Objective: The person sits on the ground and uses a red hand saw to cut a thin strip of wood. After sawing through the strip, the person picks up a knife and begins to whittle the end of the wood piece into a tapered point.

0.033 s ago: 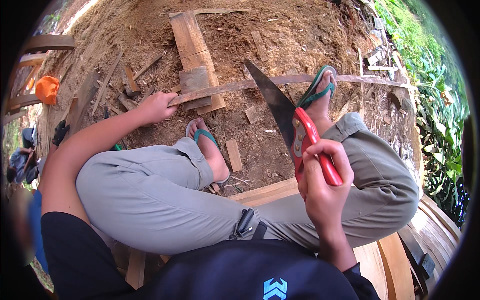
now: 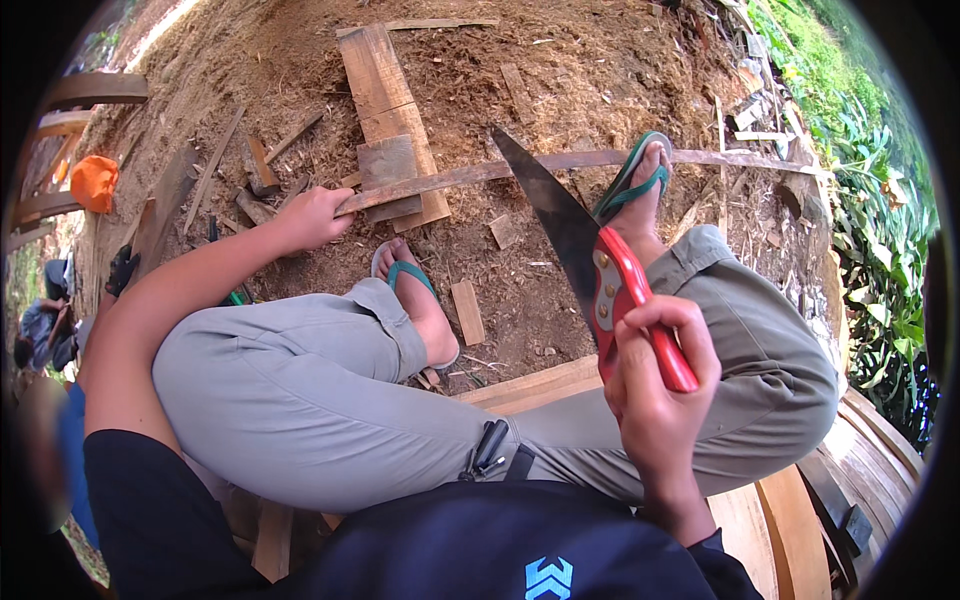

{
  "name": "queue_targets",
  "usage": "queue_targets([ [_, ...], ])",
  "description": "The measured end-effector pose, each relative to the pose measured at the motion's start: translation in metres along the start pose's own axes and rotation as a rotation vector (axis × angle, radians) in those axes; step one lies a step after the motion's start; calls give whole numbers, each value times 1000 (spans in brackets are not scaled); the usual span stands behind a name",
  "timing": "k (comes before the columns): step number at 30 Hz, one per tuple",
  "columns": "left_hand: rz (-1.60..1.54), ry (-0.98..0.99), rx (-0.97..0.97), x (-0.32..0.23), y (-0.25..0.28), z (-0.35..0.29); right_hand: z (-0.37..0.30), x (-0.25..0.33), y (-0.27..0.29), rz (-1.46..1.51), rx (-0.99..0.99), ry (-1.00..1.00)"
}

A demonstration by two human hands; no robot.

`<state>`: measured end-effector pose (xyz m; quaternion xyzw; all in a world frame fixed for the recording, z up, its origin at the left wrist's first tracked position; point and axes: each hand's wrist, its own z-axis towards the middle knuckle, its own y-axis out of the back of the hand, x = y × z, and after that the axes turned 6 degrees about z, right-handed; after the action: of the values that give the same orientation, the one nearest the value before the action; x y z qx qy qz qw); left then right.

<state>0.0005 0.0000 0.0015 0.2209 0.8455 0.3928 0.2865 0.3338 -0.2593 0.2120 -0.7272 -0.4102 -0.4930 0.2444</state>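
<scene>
My left hand is closed around the left end of a long thin wooden strip. The strip lies across a short wooden block and runs off to the right, passing under my right foot, which wears a green-strapped flip-flop. In my right hand is a hand saw, gripped by its red handle, fingers wrapped round. Its dark blade slants up and left, and its tip part crosses the strip between the block and my right foot. Whether the teeth touch the wood I cannot tell.
Under the block lies a wider plank. Small offcuts and sawdust cover the ground. My left foot stands near the block. An orange bag-like thing is at the left, with another person beyond. Green plants edge the right.
The right hand and the saw's handle have shifted slightly down and to the right. The left hand and the strip look almost unmoved.
</scene>
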Motion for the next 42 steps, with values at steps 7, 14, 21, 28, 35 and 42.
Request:
queue_targets([
  [7, 0, 12, 16, -4, 1, 2, 7, -47, -9, -35, 25, 117],
  [14, 6, 22, 5, -4, 0, 5, -14, -7, 24, 155, -83, -31],
  [21, -42, 46, 45, -1, 1, 11, -13, -71, 1, 135, -33, 88],
  [28, -29, 39, 2, -6, -1, 9, -46, -91, 43, 240, -126, 79],
  [35, -16, 89, 52, -8, 1, 11, -49, -92, 55, 428, -272, -223],
  [42, -23, 52, 15, -4, -1, 10, -52, -70, 39, 331, 14, -306],
])
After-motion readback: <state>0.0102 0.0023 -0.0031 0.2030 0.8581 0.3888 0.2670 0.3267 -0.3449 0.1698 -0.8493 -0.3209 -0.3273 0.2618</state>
